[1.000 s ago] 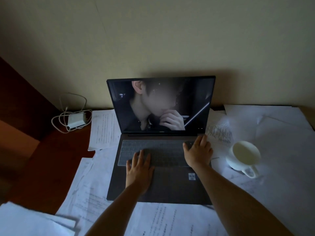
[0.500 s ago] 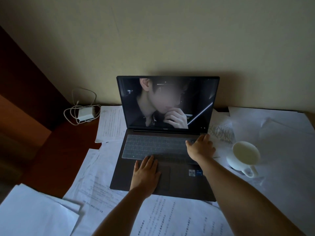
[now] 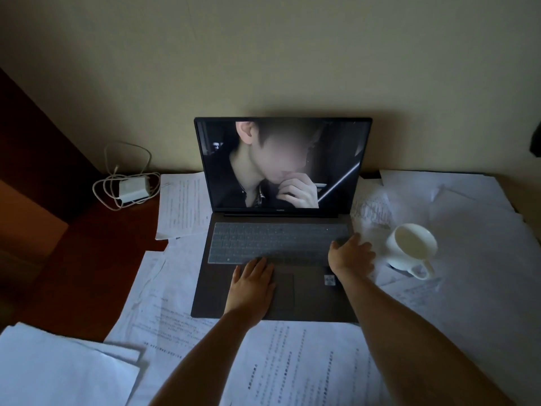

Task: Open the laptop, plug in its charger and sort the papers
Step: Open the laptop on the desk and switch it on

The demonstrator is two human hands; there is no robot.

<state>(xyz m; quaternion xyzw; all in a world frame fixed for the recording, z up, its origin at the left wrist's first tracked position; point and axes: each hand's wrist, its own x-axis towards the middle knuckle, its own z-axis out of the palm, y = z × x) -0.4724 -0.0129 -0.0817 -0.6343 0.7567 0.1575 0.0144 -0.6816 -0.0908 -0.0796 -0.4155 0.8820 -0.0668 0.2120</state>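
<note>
Laptop, one open dark grey metal (image 3: 281,253): flat left hand (image 3: 251,285) on palmrest; right hand (image 3: 351,256), seemingly flat, at its right edge; one coiled white charger (image 3: 131,187) far left.

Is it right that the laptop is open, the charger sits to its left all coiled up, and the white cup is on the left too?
Not quite. The laptop is open and the coiled charger lies to its left, but the cup stands on the right of the laptop, on the papers, just past the right hand. The head view shows it.
</note>
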